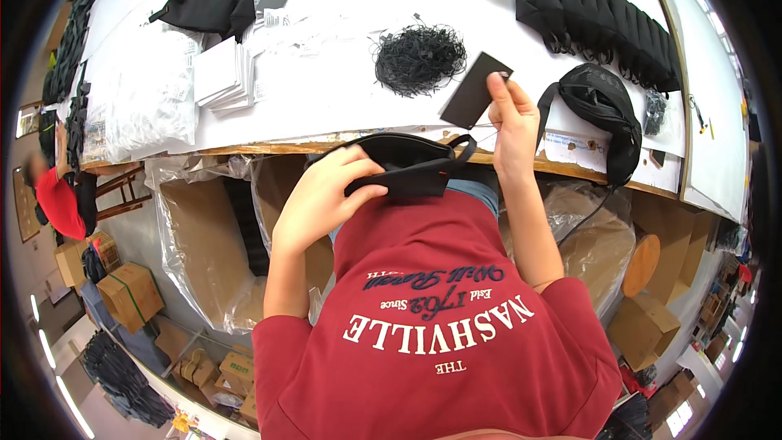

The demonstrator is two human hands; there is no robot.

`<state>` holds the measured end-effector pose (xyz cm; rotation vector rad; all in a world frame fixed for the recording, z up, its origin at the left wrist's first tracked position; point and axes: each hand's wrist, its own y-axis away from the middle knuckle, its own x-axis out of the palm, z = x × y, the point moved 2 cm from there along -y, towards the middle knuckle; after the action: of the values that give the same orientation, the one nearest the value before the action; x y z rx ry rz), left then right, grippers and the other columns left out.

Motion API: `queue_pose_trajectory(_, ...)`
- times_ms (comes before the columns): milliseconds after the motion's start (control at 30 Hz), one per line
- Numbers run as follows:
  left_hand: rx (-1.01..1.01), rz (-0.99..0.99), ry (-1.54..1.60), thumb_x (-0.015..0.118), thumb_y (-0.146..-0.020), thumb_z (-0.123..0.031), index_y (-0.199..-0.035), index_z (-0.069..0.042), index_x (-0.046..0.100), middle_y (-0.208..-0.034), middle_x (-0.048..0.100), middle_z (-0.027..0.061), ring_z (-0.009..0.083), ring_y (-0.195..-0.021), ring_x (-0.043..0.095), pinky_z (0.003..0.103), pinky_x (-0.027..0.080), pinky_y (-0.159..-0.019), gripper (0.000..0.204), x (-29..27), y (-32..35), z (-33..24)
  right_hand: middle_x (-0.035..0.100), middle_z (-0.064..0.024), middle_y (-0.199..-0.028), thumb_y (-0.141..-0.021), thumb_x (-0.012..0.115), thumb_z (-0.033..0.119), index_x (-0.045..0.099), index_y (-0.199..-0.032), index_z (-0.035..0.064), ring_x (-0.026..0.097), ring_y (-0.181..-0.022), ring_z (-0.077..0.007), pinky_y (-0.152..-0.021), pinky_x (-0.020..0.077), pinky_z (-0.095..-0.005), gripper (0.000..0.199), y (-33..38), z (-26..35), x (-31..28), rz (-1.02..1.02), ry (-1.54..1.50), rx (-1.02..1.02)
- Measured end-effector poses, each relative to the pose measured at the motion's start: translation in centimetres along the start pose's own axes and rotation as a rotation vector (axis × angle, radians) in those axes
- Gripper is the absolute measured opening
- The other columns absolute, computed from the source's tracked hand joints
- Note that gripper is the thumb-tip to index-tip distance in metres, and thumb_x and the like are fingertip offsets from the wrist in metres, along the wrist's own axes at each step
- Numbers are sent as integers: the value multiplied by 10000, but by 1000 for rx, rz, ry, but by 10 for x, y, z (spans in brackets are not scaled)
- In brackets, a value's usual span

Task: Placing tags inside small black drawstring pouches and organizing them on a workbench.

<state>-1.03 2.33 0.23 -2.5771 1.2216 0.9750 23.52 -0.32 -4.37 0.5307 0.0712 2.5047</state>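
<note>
At the table's near edge, my left hand (330,191) grips a small black fabric pouch (407,165), with the thumb on its near side and the fingers at its opening. The pouch gapes at the top and has a loop at its right end. Raised to the right, my right hand (513,118) pinches a black rectangular card tag (474,91) by its corner. A thin string seems to run down from the tag toward the pouch loop. Beyond the tag lies a tangled heap of thin black strings (419,59).
On the white table (318,106) are a stack of white cards (224,77), clear plastic bags (142,94), black pouches (213,8) and a row of black pouches (599,16). A black bag (599,110) sits right. Plastic-lined cartons (204,220) stand below. Another person (61,195) is far left.
</note>
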Motion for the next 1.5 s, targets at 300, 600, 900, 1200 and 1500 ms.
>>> queue_pose_trajectory(300, 347, -81, -306, 709, -709, -121, -856, -59, 638, -1199, 555, 42, 253, -1039, 502, 356, 411, -876, 175, 8, -13, -20, 622, -114, -695, -781, 642, 293, 700, -800, 62, 606, -678, -300, -618, 467, -382, 239, 34, 4, 41, 893, 1335, -258)
queue_pose_trajectory(600, -40, 144, 313, 641, -843, -185, -903, -38, 652, -843, 647, 43, 142, -815, 582, 297, 445, -800, 159, 2, -48, 30, 601, -111, -744, -745, 700, 307, 672, -893, 44, 592, -764, -291, -681, 463, -384, 302, 35, 1, 18, 1032, 1203, -274)
queue_pose_trajectory(900, -55, -656, -594, 627, -795, -130, -1001, -62, 638, -964, 644, 69, 254, -969, 543, 438, 339, -949, 217, -63, -135, 147, 614, -112, -760, -741, 693, 246, 688, -833, 44, 599, -778, -307, -697, 468, -391, 222, 38, 1, 19, 975, 1162, -254)
queue_pose_trajectory(1200, 250, -387, 186, 676, -800, -130, -927, -55, 657, -981, 664, 75, 188, -1023, 575, 305, 420, -882, 149, -41, -86, 23, 563, -59, -689, -724, 689, 190, 695, -863, 94, 575, -686, -260, -615, 457, -367, 169, 22, 30, 24, 754, 1285, -565)
queue_pose_trajectory(1500, 79, -724, 966, 743, -756, -335, -1213, -57, 515, -1312, 466, 76, 232, -1218, 424, 370, 318, -1017, 581, 5, -56, 51, 465, -54, -600, -726, 713, 180, 710, -899, 97, 486, -576, -235, -545, 388, -342, 192, 20, 49, 48, 580, 1205, -680)
